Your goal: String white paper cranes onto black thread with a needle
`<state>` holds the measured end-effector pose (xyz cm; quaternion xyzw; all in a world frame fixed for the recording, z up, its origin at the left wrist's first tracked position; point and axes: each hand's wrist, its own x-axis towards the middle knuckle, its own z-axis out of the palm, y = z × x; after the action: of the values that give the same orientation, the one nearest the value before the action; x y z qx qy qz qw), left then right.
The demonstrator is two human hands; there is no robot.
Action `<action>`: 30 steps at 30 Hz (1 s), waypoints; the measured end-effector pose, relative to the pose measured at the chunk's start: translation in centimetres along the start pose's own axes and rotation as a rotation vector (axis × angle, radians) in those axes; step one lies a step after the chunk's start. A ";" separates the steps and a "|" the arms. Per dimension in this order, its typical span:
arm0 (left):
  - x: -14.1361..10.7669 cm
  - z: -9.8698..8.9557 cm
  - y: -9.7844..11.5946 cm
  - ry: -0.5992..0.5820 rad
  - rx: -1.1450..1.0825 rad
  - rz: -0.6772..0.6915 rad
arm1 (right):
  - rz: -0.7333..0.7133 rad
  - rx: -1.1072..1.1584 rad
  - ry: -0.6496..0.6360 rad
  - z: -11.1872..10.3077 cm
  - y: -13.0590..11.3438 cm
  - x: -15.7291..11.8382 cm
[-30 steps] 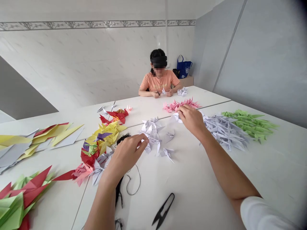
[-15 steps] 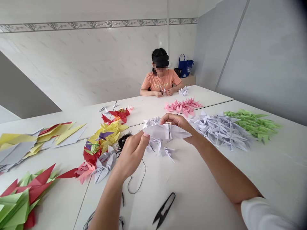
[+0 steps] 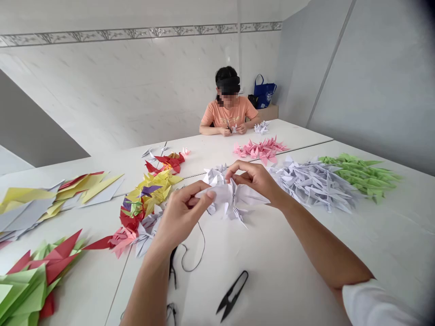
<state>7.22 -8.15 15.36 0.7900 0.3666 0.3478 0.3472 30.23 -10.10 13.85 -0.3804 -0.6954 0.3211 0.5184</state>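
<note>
Both my hands hold a white origami crane (image 3: 234, 194) above the white table (image 3: 288, 253). My left hand (image 3: 181, 215) pinches one side of it between thumb and fingers. My right hand (image 3: 254, 179) grips the other side from above. Under my hands lies a loose pile of white paper cranes (image 3: 215, 175). Black thread (image 3: 193, 260) trails on the table below my left wrist. Black thread snips (image 3: 233, 295) lie near the front, closer to my right forearm.
Folded cranes in pink (image 3: 260, 151), pale grey (image 3: 314, 188), green (image 3: 360, 176), yellow (image 3: 152, 192) and red (image 3: 166, 163) lie across the tables. Stacks of coloured paper (image 3: 34, 203) sit at the left. A co-worker (image 3: 228, 115) sits opposite, holding a small white crane. A blue bag (image 3: 264, 92) stands behind.
My hands have come together from apart, and both now hold the white crane up over the pile. The crane has shifted slightly between my fingers since half a second ago.
</note>
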 end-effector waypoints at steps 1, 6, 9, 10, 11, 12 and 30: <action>0.0 -0.1 0.0 0.060 0.077 0.039 | -0.026 -0.049 0.039 -0.1 -0.1 -0.1; 0.0 -0.4 -0.2 0.490 0.197 0.369 | -0.016 -0.183 0.272 -1.3 -0.5 -0.3; -0.2 -0.5 -0.1 0.619 0.252 0.534 | 0.078 -0.093 0.120 -1.8 -0.5 -0.2; -0.2 -0.5 -0.1 0.622 0.285 0.589 | 0.115 -0.021 0.031 -1.9 -0.4 -0.2; -0.3 -0.5 -0.2 0.602 0.329 0.644 | 0.152 0.067 -0.061 -1.9 -0.3 -0.1; -0.3 -0.5 -0.3 0.565 0.382 0.698 | 0.187 0.164 -0.142 -1.8 -0.2 0.0; -0.1 -0.2 -0.1 0.088 -0.156 -0.008 | -0.078 0.004 0.143 -0.1 -1.0 -0.5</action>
<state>6.97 -8.10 15.43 0.7430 0.3564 0.4083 0.3927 30.25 -11.06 14.47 -0.3739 -0.6701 0.2741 0.5797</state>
